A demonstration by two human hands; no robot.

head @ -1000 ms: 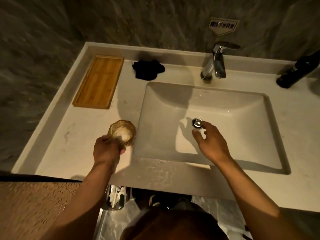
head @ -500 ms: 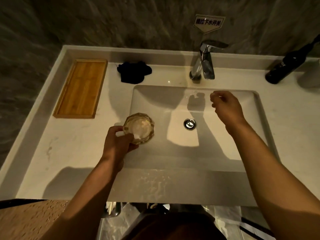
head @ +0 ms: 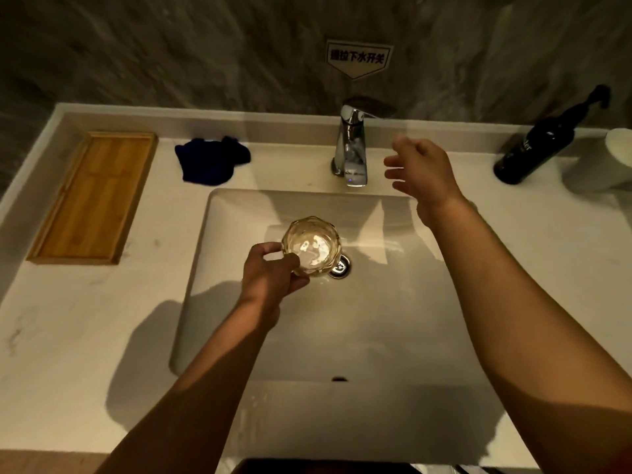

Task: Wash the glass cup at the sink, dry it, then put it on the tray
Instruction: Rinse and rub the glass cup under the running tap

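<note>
My left hand grips a faceted glass cup upright by its near side, holding it over the middle of the white sink basin, just left of the drain. My right hand hovers with fingers spread just right of the chrome faucet, touching nothing. No water runs from the spout. A wooden tray lies on the counter at the far left. A dark blue cloth sits crumpled behind the basin's left corner.
A dark pump bottle stands at the back right of the counter, with a white container beside it at the frame edge. A grey stone wall with a small sign rises behind the faucet.
My left hand has carried the glass cup from the counter's edge rightward to over the basin middle. My right hand has risen from near the drain to beside the faucet.
</note>
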